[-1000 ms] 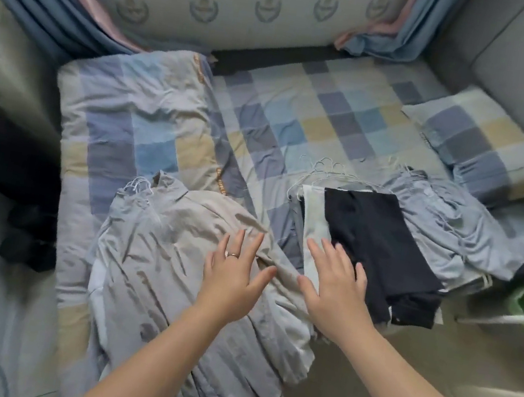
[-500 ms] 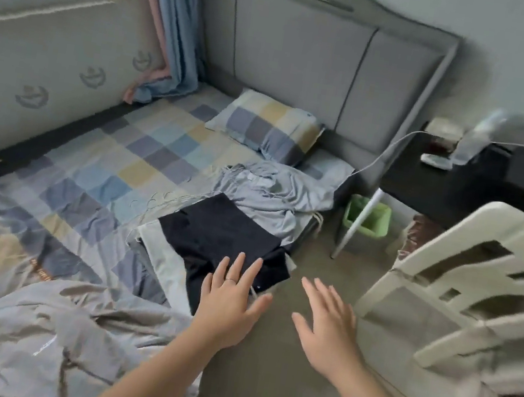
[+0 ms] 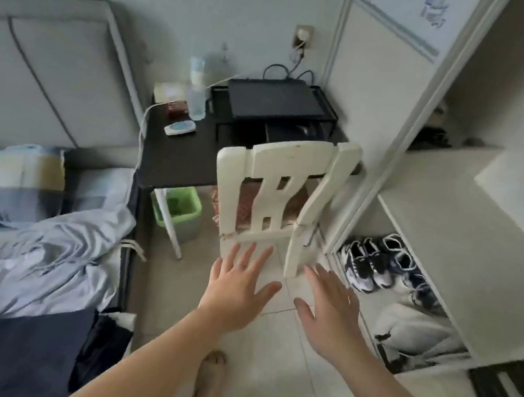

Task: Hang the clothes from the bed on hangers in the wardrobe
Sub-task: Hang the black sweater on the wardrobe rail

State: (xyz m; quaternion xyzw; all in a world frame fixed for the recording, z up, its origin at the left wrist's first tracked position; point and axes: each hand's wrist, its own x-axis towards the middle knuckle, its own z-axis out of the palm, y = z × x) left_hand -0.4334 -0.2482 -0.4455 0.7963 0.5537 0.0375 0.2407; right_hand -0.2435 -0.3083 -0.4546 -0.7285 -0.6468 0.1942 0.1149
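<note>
Head view: blue marks (image 3: 434,11) on the wardrobe door (image 3: 367,88), possibly writing, too blurred.

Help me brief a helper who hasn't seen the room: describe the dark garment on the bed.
Start at the bed with the grey headboard. At its near end, next to the crumpled light-grey garment, lies the dark navy garment, the only dark cloth there.

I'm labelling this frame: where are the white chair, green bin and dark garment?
white chair (image 3: 290,161): head view, top of backrest.
green bin (image 3: 182,228): head view, front wall.
dark garment (image 3: 16,355): head view, middle of cloth.
</note>
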